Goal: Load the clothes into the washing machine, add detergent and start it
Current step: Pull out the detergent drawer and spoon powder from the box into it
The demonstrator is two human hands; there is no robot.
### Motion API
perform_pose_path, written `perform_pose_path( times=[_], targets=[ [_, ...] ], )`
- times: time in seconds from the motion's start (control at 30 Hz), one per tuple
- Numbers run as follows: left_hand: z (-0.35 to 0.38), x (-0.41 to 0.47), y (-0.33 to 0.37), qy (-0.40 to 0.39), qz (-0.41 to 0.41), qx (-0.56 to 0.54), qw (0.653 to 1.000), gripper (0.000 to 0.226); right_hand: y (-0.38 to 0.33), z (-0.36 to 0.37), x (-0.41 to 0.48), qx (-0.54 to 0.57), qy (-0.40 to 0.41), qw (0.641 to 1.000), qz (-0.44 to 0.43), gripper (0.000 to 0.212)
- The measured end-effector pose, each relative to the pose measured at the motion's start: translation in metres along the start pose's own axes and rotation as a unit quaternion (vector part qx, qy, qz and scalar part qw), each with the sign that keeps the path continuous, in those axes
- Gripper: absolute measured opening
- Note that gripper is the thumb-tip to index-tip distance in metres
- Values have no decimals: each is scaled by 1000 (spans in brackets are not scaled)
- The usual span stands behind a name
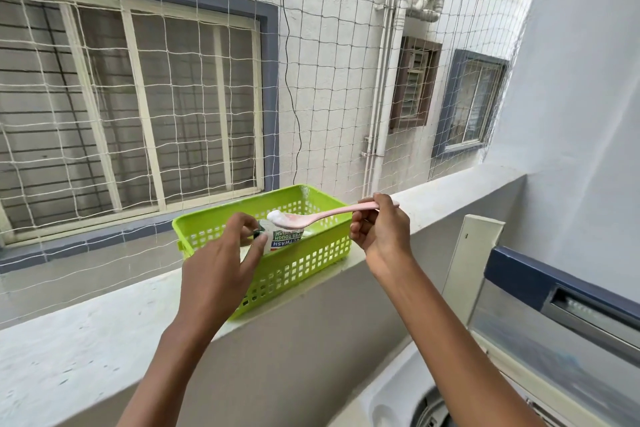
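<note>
Step in hand: dosing detergent, by my reading; a scoop is drawn and not yet tipped into the machine.
Right hand: fingers curled round the far end of the pink plastic spoon, thumb on top; bowl points toward the person's left, held about level.
Detergent powder: white heap in the spoon bowl, above the basket, well apart from the machine.
Left hand: thumb and forefinger pinch the top edge of the detergent packet; the other fingers hang loose.
Detergent packet: stands tilted inside the green plastic basket, mouth up, directly under the spoon bowl.
Basket: perforated walls, sits on the balcony ledge, near its inner edge.
Washing machine: top-loader, lower right, below the ledge; lid raised. Drum mostly out of frame; cannot tell whether clothes are in.
Handling, powder: loose, light, unsecured; any tilt or jolt sheds it. Judged best carried level and slowly.
Handling, spoon: stiff and light; the end grip gives reach but magnifies wrist wobble.
Handling, packet: soft thin film, likely to slump or spill if let go open; hold at the top edge, as now.
Risk: spill on the ledge during the carry down and right to the machine.
</note>
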State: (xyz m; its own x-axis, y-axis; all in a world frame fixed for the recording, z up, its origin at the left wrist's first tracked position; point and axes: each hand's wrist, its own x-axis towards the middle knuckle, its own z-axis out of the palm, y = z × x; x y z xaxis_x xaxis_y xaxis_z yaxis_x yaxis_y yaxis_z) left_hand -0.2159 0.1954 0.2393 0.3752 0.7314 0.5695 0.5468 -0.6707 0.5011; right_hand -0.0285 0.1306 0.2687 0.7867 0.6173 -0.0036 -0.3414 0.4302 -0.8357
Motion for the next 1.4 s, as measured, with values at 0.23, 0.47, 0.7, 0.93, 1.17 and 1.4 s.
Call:
perform_pose_path(
  times=[0.23,0.47,0.7,0.93,1.17,1.4],
  targets=[
    [-8,0,0,-20,-32,-37,999,37,-17,-27,2,19,9,1000,-19,29],
    [6,-12,45,115,132,-124,977,20,-42,-93,0,-1,68,996,-61,29],
    [106,-24,108,-104,205,-216,949,31,-61,-196,-18,-12,162,982,-95,32],
    [228,-69,159,-380,220,-182,880,22,-66,-305,-67,-32,291,949,-120,31],
    [327,-178,162,-556,347,42,754,55,-17,-397,-125,-64,388,916,-78,25],
    [366,-204,176,-584,337,123,729,72,5,-426,-129,-190,375,907,-17,11]
  ],
)
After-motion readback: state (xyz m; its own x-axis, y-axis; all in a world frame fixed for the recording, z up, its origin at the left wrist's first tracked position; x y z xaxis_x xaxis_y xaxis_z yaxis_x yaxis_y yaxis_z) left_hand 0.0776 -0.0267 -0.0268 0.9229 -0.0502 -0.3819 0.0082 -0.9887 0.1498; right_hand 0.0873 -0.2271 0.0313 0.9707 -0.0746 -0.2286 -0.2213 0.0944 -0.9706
